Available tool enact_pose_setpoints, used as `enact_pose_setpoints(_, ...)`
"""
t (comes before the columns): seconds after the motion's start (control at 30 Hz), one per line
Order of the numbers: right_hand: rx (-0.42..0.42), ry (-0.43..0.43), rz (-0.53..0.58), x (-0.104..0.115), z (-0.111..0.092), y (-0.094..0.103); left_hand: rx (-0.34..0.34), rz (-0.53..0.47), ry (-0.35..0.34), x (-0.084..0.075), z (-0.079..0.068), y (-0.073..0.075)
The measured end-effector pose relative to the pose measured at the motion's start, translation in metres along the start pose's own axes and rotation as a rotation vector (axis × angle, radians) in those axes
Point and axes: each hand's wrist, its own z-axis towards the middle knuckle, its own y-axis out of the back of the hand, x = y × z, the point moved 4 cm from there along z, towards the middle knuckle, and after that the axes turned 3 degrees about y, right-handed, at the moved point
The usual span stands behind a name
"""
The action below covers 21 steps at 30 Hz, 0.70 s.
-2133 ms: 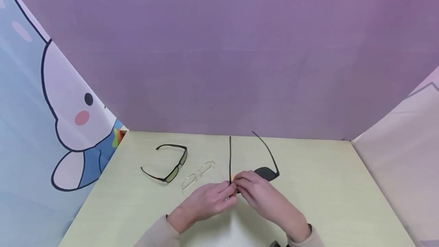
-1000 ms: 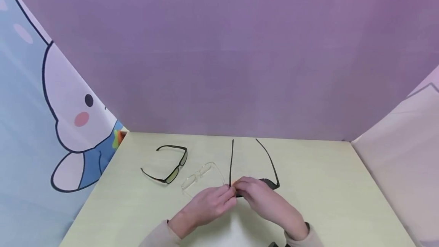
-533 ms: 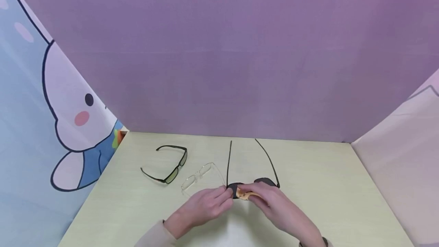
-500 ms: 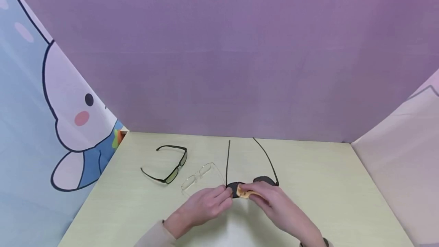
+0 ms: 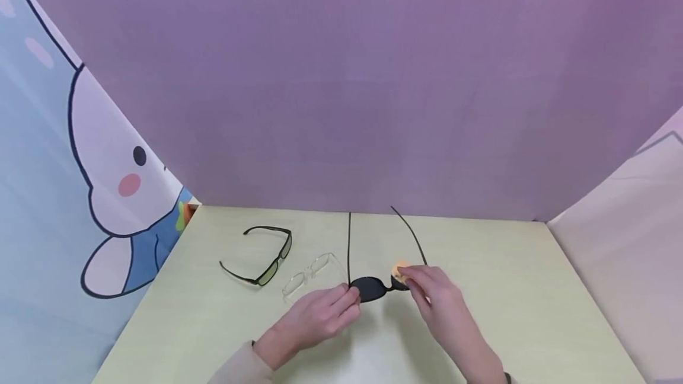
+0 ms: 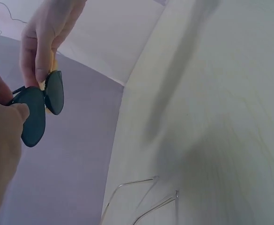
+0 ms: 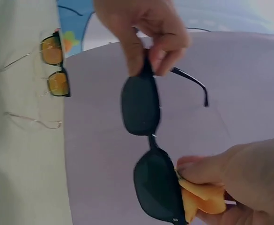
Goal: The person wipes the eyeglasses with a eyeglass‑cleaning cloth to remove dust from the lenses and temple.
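Black sunglasses with dark lenses are held up above the table, arms unfolded and pointing away. My left hand pinches their left end by the hinge; thumb and fingers there show clearly in the right wrist view. In my right hand is a small yellow-orange cloth, pinched against the right lens. The cloth sits bunched between thumb and fingers, at the side of that lens facing away from the left hand's lens. Part of the right lens is covered by the right hand in the head view.
Clear thin-framed glasses lie on the pale table, just beyond the left hand. Farther left lie black-framed glasses with greenish lenses, arms open. A purple cloth wall rises at the table's back edge.
My right hand has moved rightward with the cloth from the left lens to the right lens, uncovering the left lens and bridge. The sunglasses shifted slightly left; the left hand keeps its pinch.
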Motion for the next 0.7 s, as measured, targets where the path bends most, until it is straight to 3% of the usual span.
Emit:
enact_pose_setpoints(0.13, 0.032, -0.009, -0.042, 0.002, -0.002, -0.007, -0.005, 0.003, 0.027, 0.0, 0.0, 0.0)
enact_pose_setpoints(0.27, 0.058, -0.063, 0.016, 0.003, -0.002, -0.011, -0.008, -0.008, 0.052, -0.002, -0.001, 0.0)
enact_pose_setpoints(0.47, 0.065, -0.102, 0.085, 0.0, -0.003, -0.014, -0.025, 0.004, 0.009, -0.001, -0.004, -0.001)
enact_pose_setpoints(0.57, 0.079, -0.091, 0.05, -0.001, -0.003, -0.016, -0.029, 0.005, 0.004, -0.002, -0.004, -0.001)
enact_pose_setpoints(0.7, 0.151, -0.142, -0.055, -0.002, -0.004, -0.019, -0.026, 0.006, 0.019, -0.004, -0.004, 0.0)
